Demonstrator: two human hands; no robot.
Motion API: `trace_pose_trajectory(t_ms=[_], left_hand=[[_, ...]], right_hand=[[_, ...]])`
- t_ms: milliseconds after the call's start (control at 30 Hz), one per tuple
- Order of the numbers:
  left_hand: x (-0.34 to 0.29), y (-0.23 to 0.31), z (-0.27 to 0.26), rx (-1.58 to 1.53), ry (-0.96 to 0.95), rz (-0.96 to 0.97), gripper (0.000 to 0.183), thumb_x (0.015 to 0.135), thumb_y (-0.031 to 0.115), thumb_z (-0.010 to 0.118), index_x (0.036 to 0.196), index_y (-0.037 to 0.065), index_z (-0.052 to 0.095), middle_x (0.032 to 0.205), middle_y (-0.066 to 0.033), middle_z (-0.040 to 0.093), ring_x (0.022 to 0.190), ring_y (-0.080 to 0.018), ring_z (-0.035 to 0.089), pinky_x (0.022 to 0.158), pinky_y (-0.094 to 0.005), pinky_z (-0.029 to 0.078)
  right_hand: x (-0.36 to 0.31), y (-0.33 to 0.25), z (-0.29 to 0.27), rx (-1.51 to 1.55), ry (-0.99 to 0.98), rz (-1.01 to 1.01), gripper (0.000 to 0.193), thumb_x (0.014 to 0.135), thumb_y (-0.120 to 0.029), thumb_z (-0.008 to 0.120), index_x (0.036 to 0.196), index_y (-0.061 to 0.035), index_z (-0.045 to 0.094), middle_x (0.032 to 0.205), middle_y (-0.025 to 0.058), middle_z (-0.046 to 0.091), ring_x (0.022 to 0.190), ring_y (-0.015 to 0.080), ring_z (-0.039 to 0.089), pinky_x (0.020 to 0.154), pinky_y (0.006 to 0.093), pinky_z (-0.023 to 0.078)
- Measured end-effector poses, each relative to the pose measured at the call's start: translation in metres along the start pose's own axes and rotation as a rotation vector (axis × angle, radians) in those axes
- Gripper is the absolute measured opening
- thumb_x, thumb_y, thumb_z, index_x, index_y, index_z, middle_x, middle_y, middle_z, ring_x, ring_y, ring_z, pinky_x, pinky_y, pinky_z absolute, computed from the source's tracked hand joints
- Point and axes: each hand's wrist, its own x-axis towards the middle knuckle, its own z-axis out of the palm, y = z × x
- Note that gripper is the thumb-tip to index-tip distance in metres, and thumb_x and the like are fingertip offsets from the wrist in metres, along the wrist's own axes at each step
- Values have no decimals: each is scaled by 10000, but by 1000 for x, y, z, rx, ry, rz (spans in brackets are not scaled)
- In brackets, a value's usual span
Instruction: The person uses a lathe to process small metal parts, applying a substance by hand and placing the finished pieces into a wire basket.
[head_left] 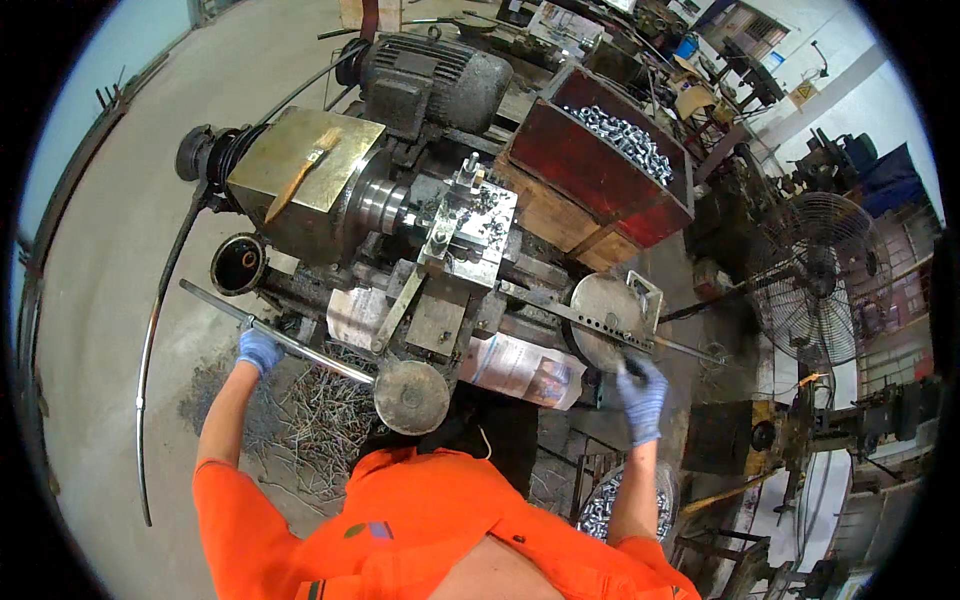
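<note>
**Both hands on lathe levers**

Left hand [259, 349], blue glove, fingers wrapped round the long steel lever bar [290, 343] that runs from the left down to the round disc [411, 397] at the lathe [400, 230] front. Right hand [641, 396], also gloved, closed on a dark handle [630, 366] just below the round flywheel plate [603, 308] (grip detail partly hidden). Paintbrush [303, 172] lies on the brass-coloured headstock cover. Red wooden bin [590, 165] of small metal parts sits behind the lathe. Swarf [305, 420] litters the floor under the left arm.

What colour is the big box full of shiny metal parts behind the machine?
The box is dark red, seen clearly in the head view, upper right of the machine.
</note>
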Motion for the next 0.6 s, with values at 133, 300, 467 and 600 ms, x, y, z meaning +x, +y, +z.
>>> trace_pose_trajectory(t_ms=[133,300,467,600], left_hand=[[12,33,16,-162,232,-246,340,787,426,487,800,143,675,788,-101,659,819,-309,623,686,-383,480],[7,44,78,-16,-43,-130,311,788,387,492,819,142,680,778,-76,664,727,-293,636,641,-393,495],[-7,29,6,-135,7,-140,275,726,361,575,859,144,680,856,-108,657,794,-283,638,667,-389,507],[-11,30,9,-328,-43,-220,347,714,422,596,883,129,672,901,-136,646,861,-318,615,740,-409,497]], right_hand=[[-7,-63,53,-46,-263,-155,257,700,-179,701,911,-42,651,879,121,648,808,250,619,734,319,474],[0,-144,104,149,-491,-340,278,705,-195,700,921,-25,654,1075,191,596,993,282,585,839,341,453],[5,-167,148,-45,-538,-464,325,687,-275,711,924,-59,659,1270,282,417,1092,367,516,903,368,427],[21,-173,174,-110,-637,-358,356,686,-326,703,927,-67,662,1276,298,395,1027,355,560,841,350,475]])
